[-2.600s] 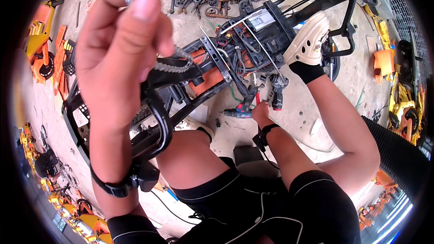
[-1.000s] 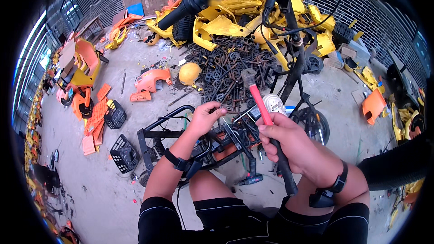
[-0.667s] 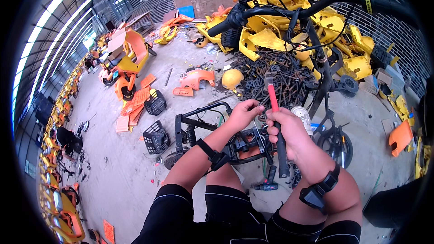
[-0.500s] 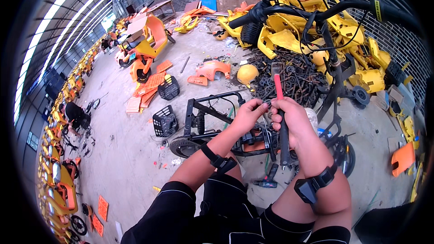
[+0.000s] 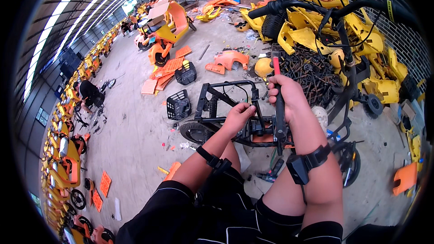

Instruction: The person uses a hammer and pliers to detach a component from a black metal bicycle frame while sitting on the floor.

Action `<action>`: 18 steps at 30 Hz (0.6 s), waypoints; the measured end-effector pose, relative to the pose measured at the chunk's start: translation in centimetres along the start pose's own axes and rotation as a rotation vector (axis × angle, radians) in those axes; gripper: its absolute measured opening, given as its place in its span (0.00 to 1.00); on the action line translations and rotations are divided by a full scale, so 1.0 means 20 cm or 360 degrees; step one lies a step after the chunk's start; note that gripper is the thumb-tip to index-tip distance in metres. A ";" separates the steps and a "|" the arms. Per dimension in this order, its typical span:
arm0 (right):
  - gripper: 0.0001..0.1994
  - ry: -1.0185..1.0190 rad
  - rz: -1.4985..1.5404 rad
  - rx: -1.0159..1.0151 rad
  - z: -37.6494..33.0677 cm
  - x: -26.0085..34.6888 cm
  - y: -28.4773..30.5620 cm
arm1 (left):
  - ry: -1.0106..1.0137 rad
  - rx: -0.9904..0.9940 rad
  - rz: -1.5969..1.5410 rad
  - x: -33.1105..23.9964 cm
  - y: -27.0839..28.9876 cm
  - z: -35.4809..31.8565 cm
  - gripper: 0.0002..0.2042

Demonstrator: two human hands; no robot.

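Observation:
My right hand point(image 5: 289, 94) is wrapped round the black grip of a hammer point(image 5: 280, 108). The hammer stands nearly upright, its red shaft and metal head above my fist. With thumb and fingers pinched together, my left hand point(image 5: 238, 118) is beside an upright tube of a stripped black scooter frame point(image 5: 226, 120); what the fingers hold, if anything, is too small to make out. The frame lies in front of my knees, with a rear wheel point(image 5: 193, 132) at its left end. Handlebars point(image 5: 312, 12) rise on a bent column to the right.
Dark metal parts point(image 5: 312, 70) lie heaped beyond the frame, yellow body panels point(image 5: 361, 40) behind them. A black basket point(image 5: 179, 105) and an orange fender point(image 5: 231, 57) are on the floor. Black-and-teal tools point(image 5: 271, 172) lie near my feet. Another person point(image 5: 88, 92) crouches at the left.
My hands have moved apart: the left is now lower beside the frame tube, and the right holds the hammer away from it. The whole view has shifted right.

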State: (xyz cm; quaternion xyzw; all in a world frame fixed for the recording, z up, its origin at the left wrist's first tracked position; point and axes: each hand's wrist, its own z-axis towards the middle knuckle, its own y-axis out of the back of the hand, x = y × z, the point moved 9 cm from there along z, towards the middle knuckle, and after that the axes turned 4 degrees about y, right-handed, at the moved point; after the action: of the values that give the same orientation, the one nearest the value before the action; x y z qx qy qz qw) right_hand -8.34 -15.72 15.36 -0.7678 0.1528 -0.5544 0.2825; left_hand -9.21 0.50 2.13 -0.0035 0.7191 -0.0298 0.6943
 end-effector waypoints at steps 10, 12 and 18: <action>0.05 0.0160 -0.0116 -0.0096 0.09 0.14 0.10 | -0.0139 -0.0162 -0.0166 0.00 -0.08 -0.06 0.09; 0.05 0.0156 -0.0131 -0.0147 0.09 0.16 0.15 | -0.0140 -0.0160 -0.0107 0.00 -0.13 -0.06 0.10; 0.06 0.0100 -0.0168 -0.0082 0.11 0.16 0.14 | -0.0145 -0.0157 -0.0249 -0.05 -0.02 0.02 0.15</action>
State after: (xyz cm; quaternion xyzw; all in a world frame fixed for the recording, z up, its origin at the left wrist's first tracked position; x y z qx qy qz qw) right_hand -4.99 -19.09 15.66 -0.7641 0.1351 -0.5882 0.2279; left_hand -8.80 0.06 3.23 -0.0952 0.6850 -0.0483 0.7207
